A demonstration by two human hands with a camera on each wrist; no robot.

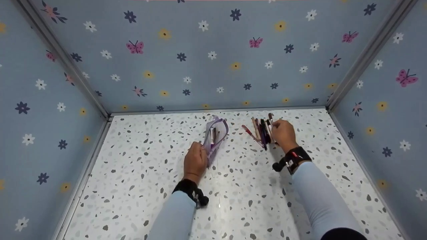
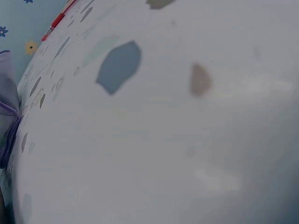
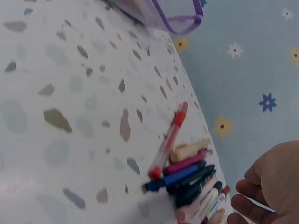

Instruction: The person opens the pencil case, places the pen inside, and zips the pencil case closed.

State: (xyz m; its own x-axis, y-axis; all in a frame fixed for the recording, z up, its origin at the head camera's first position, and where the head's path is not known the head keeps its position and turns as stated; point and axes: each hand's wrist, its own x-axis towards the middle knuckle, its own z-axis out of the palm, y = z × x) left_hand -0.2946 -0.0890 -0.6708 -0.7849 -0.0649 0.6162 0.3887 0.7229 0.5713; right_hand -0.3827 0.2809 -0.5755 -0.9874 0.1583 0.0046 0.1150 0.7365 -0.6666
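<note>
My left hand (image 1: 195, 160) grips the near left edge of a translucent purple pouch (image 1: 210, 154); its mouth is spread and a few pens (image 1: 214, 136) lie inside. To the right, several pens (image 1: 263, 131) lie side by side in a pile. My right hand (image 1: 283, 135) is at the pile's right side with curled fingers, the fingertips beside a dark red-tipped pen (image 1: 270, 116); whether they pinch it I cannot tell. In the right wrist view, a red-capped clear pen (image 3: 170, 140) lies at the pile's edge near my curled fingers (image 3: 250, 203).
The white speckled table (image 1: 140, 173) meets a blue flowered panel (image 1: 213, 73) just behind the pouch and pens. Similar panels stand at the left (image 1: 40, 133) and right (image 1: 387, 110). The left wrist view shows mostly tabletop, with part of the pouch (image 2: 8, 88) at its left edge.
</note>
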